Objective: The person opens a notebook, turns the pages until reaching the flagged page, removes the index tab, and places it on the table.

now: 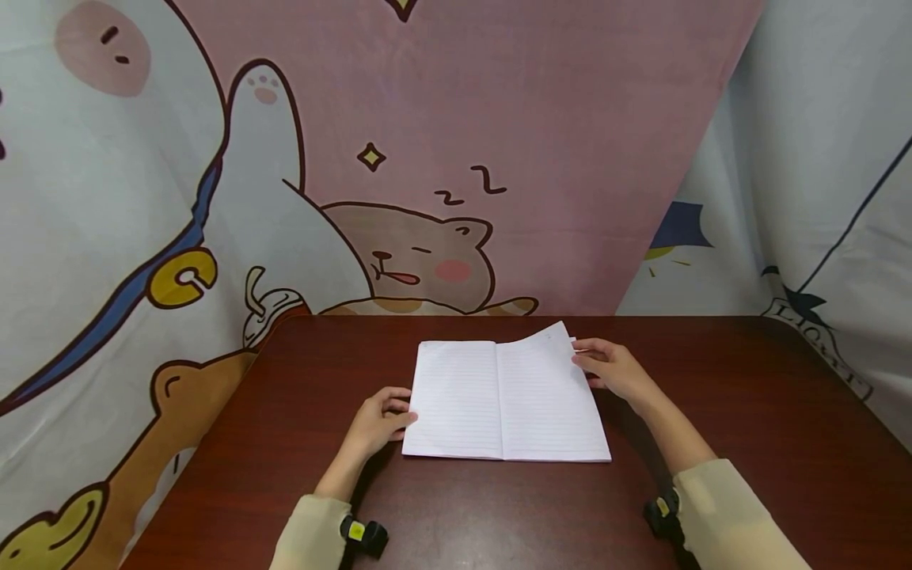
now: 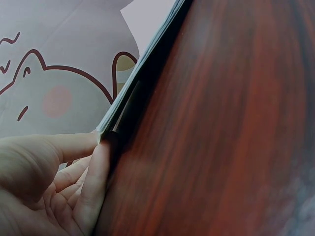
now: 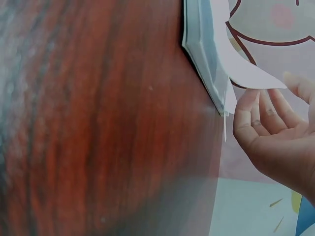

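An open notebook with lined white pages lies on the table, its right page lifted at the far corner. The left hand pinches the notebook's left edge; in the left wrist view the thumb and a finger of that hand meet at the edge of the pages. At the upper right edge, the right hand holds the raised page. The right wrist view shows this hand with its thumb and fingers at the curved corner of the raised sheet, above the thicker stack of pages.
The dark reddish-brown table extends around the notebook. Behind it hangs a pink and white cloth with cartoon animals, and a pale cloth hangs at the right. Both wrists wear small black devices near cream sleeves.
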Action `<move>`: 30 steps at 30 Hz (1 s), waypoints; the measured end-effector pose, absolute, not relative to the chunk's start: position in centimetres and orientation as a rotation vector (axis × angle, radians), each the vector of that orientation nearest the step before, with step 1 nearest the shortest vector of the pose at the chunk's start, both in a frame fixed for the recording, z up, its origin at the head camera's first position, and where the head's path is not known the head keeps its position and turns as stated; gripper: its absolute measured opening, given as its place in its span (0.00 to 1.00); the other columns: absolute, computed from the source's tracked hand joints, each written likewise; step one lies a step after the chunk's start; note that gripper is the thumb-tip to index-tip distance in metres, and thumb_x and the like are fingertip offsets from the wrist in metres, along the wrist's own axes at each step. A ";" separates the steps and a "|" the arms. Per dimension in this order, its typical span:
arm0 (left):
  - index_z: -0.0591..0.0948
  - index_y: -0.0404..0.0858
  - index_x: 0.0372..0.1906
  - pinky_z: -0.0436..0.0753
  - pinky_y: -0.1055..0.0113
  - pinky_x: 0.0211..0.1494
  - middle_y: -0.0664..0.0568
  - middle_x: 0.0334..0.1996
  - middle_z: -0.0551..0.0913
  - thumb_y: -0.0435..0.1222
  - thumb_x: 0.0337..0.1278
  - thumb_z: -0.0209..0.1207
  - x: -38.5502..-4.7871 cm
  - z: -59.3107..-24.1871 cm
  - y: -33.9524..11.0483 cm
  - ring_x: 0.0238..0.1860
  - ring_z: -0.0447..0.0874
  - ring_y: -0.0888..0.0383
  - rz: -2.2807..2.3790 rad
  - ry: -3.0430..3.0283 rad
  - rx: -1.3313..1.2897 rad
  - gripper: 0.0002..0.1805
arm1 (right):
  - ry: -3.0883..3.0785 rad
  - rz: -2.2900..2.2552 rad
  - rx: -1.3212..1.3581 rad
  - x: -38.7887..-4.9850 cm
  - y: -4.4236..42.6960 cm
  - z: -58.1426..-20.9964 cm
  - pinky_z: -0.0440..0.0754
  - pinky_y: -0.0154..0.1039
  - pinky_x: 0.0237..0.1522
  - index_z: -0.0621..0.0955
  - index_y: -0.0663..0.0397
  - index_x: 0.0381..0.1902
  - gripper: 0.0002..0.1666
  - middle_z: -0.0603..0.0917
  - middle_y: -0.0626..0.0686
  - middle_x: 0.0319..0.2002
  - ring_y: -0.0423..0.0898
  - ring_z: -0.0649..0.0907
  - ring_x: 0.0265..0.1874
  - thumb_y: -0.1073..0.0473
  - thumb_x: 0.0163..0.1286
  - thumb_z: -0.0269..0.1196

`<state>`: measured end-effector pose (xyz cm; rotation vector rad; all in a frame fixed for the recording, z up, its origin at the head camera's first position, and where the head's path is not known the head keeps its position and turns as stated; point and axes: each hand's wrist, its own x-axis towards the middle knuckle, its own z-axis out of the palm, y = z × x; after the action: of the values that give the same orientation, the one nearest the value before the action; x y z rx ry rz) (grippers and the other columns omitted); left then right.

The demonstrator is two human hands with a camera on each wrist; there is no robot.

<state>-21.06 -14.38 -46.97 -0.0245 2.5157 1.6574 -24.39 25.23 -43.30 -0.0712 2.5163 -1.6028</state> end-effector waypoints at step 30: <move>0.78 0.28 0.57 0.88 0.59 0.36 0.36 0.44 0.84 0.26 0.60 0.63 -19.9 -44.9 -13.7 0.33 0.83 0.56 1.653 2.536 -0.015 0.20 | 2.432 -1.634 -0.138 -23.1 24.7 -42.3 0.86 0.45 0.51 0.64 0.68 0.70 0.34 0.74 0.71 0.64 0.45 0.82 0.49 0.51 0.76 0.57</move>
<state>-19.92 -13.68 -44.90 -0.0154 2.5361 1.6534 -23.15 24.69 -42.35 -0.1380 2.4319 -1.6341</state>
